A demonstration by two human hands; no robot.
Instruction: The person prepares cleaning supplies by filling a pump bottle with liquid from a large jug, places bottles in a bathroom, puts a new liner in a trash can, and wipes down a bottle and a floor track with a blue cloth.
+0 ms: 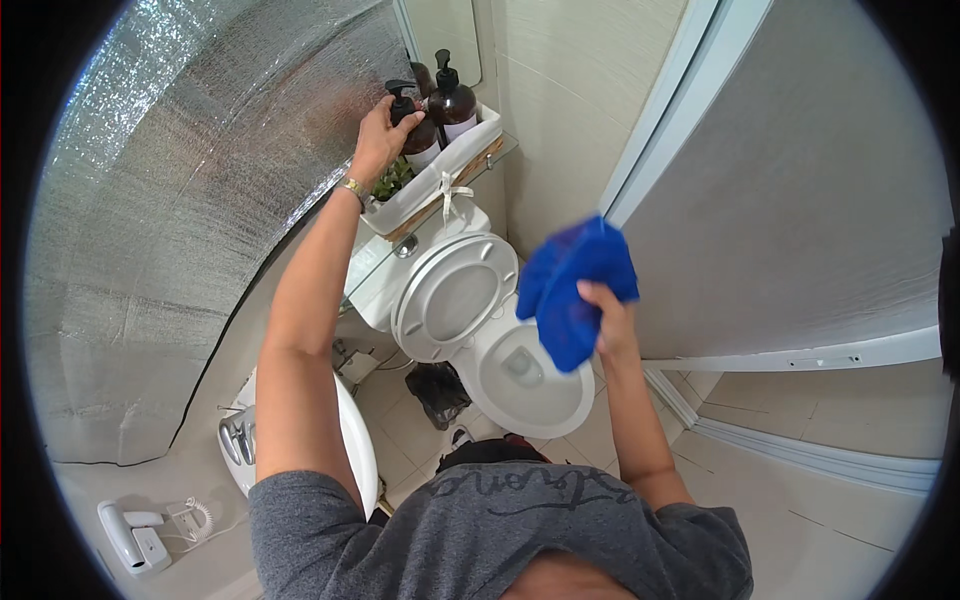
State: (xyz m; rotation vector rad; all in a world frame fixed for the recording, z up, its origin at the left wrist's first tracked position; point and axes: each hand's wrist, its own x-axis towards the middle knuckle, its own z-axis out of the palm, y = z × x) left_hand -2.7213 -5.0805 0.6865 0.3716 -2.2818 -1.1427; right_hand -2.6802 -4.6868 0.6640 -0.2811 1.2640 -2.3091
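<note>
My left hand [385, 133] grips the neck of a brown pump bottle [421, 140] with a black pump head. That bottle is in a cloth-lined wicker basket [427, 196] on a glass shelf [504, 156]. Beside it stands a second brown pump bottle [453, 103], and a small green plant [391, 178] sits at the basket's near end. In my right hand [611, 319] is a blue cloth [577, 289], bunched and slightly blurred, held in the air above the open toilet [525, 375].
The raised toilet lid and seat [456, 296] lean below the shelf. A black plastic bag [437, 394] lies on the tiled floor. At left are a washbasin [356, 442] with a chrome faucet [238, 439] and a wall-mounted hair dryer [124, 532]. A framed sliding panel [787, 195] is at right.
</note>
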